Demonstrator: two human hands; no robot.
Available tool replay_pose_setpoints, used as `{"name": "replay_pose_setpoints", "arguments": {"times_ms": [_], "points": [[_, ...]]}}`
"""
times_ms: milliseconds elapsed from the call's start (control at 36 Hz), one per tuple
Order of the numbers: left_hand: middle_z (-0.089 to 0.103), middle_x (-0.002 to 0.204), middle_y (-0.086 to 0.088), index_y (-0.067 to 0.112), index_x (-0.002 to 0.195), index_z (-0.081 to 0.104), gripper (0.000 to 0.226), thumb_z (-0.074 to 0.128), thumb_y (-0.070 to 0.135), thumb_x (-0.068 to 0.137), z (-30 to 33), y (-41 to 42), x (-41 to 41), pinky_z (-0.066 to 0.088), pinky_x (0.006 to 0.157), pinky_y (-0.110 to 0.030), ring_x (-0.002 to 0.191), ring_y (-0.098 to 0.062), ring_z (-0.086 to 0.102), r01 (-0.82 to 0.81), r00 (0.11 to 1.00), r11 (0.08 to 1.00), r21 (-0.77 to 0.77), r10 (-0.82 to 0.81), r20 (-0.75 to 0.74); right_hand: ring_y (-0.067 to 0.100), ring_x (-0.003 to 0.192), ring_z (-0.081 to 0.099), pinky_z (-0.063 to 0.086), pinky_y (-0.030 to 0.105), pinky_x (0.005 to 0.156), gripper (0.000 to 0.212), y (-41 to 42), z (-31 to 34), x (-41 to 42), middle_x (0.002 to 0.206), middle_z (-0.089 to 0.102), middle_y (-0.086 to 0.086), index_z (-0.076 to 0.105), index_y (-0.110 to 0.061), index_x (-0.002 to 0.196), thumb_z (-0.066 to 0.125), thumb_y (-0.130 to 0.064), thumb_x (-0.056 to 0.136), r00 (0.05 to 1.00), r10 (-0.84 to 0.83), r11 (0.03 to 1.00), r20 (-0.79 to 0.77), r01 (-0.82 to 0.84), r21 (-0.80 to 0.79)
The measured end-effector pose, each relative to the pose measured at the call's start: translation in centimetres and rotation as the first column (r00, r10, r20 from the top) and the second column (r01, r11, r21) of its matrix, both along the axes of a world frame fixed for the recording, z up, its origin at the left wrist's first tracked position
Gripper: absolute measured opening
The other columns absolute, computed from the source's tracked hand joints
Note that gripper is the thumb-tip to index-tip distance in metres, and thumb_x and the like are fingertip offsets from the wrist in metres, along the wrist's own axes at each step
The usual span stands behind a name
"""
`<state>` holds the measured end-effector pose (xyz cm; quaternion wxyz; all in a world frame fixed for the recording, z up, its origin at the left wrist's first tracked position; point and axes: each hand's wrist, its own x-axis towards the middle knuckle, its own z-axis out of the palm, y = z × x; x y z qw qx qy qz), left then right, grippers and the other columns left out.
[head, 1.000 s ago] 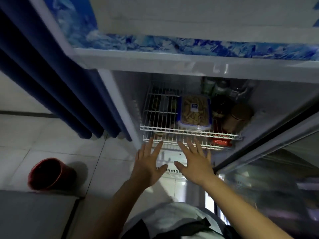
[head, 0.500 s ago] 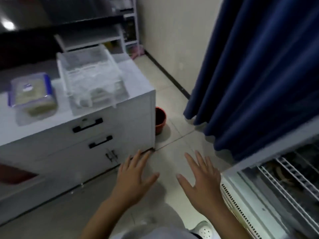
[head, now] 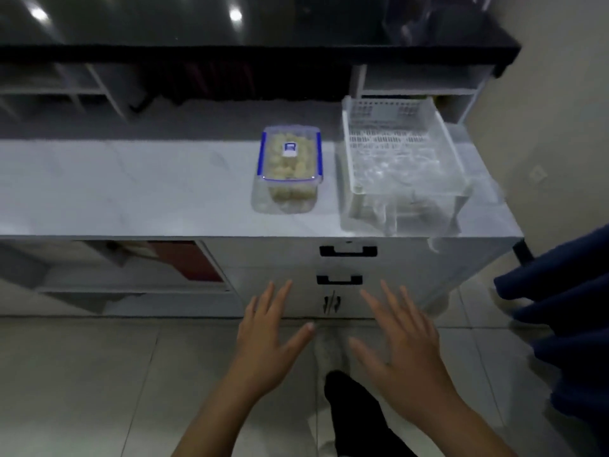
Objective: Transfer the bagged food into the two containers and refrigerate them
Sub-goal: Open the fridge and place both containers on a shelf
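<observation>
A clear lidded container (head: 288,168) with blue clips, full of pale food pieces, stands on the white counter (head: 131,192). My left hand (head: 268,338) and my right hand (head: 400,338) hover side by side over the floor, below the counter's drawers. Both hands are empty with fingers spread. The fridge and the other container are out of view.
A white slatted plastic basket (head: 400,159) holding crumpled clear plastic sits right of the container. Two drawers with black handles (head: 347,251) face me. A dark blue curtain (head: 566,324) hangs at the right. Open shelves (head: 131,275) lie under the counter's left part.
My view has swung from the open fridge with one container on its shelf, past the curtain, round to the counter. Both hands stayed empty and spread in front of me.
</observation>
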<state>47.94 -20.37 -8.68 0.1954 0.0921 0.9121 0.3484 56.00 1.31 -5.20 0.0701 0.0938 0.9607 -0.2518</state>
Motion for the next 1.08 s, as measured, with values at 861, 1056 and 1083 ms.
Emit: {"name": "replay_pose_setpoints", "arguments": {"times_ms": [861, 1056, 1083], "points": [[0.069, 0.118, -0.002, 0.032, 0.146, 0.045, 0.066, 0.075, 0.015, 0.090, 0.4, 2.5, -38.8, 0.063, 0.065, -0.031, 0.100, -0.021, 0.072, -0.415, 0.860, 0.809, 0.416, 0.200, 0.470, 0.010, 0.148, -0.027, 0.001, 0.043, 0.124, 0.075, -2.7, -3.1, -35.3, 0.168, -0.008, -0.010, 0.006, -0.041, 0.158, 0.047, -0.057, 0.097, 0.985, 0.166, 0.985, 0.047, -0.168, 0.049], [0.070, 0.111, -0.003, 0.041, 0.142, 0.047, 0.068, 0.076, 0.012, 0.089, -0.1, -1.0, -39.9, 0.061, 0.062, -0.031, 0.095, -0.022, 0.073, -0.284, 0.872, 0.846, 0.451, 0.032, 0.489, -0.030, 0.130, 0.003, 0.014, 0.007, 0.112, 0.057, -6.7, -1.5, -33.3, 0.142, 0.017, -0.043, 0.046, -0.039, 0.146, 0.068, -0.037, 0.093, 0.992, -0.083, 0.959, -0.100, 0.052, -0.277], [0.069, 0.111, -0.004, 0.042, 0.142, 0.047, 0.068, 0.076, 0.013, 0.088, -0.2, -1.9, -39.8, 0.061, 0.062, -0.031, 0.095, -0.022, 0.073, -0.262, 0.873, 0.850, 0.457, 0.007, 0.488, -0.035, 0.126, 0.008, 0.019, 0.003, 0.107, 0.054, -7.6, -1.3, -32.9, 0.138, 0.019, -0.046, 0.049, -0.045, 0.141, 0.069, -0.035, 0.092, 0.981, -0.156, 0.935, -0.112, 0.110, -0.337]]}}
